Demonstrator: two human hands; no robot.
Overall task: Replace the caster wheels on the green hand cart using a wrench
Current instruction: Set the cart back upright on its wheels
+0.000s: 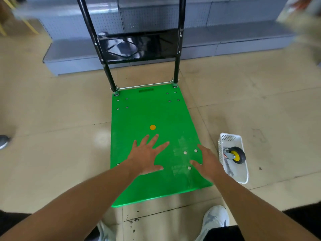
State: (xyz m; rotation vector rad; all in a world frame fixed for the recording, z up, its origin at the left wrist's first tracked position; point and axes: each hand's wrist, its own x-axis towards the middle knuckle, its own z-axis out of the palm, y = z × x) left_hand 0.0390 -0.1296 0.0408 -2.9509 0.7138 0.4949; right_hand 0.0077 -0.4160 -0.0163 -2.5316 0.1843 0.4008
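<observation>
The green hand cart (149, 112) stands upright on the floor, its flat deck facing me and its black handle (177, 66) raised at the far end. My left hand (147, 154) lies over the deck's near half with fingers spread and straight. Close to the near right corner, my right hand (207, 162) is also open, its fingers beside several bolt holes. To the right of the cart a white basket (243, 178) holds a caster wheel (236, 154) with a yellow hub and black tyre, plus a wrench (228, 168).
Grey perforated shelving (234, 32) runs along the back behind the handle. My shoes (216, 219) are on the tiled floor just before the cart's near edge. Another person's grey shoe (3, 140) shows at the left edge.
</observation>
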